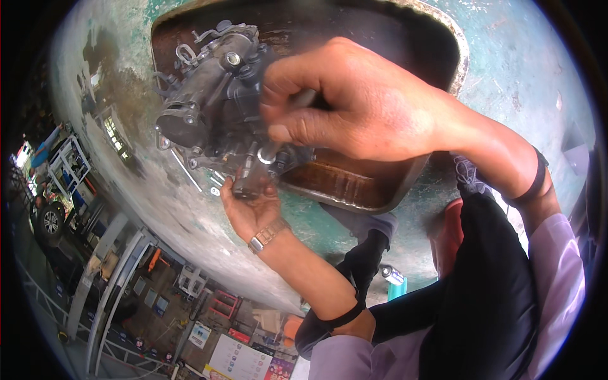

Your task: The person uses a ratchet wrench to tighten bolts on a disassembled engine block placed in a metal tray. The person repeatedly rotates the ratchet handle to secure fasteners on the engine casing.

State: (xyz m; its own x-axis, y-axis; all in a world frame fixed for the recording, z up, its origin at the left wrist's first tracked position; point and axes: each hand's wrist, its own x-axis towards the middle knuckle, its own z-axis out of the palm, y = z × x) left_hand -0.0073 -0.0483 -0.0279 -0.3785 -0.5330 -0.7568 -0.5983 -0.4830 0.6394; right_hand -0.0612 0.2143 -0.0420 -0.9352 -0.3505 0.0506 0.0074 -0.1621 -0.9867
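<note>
A grey metal mechanical assembly [209, 95], which looks like a pump or engine part, rests over the left side of a dark metal tray [462, 57]. Above its near side my right hand [361, 101] is closed around a metal tool [269, 152], blurred by motion. Most of that tool is hidden in the fist, so its exact kind is unclear. Lower down, my left hand [253, 209], palm up, curls its fingers around a dark cylindrical part [247, 183] at the assembly's near end. Whether that part is fixed to the assembly cannot be seen.
A long thin wrench [187, 170] and smaller metal pieces lie on the stained green floor [126, 38] beside the assembly. A teal spray can [396, 282] stands near my legs, with a red object [446, 234] beyond it. Vehicles, racks and boxes are at the lower left.
</note>
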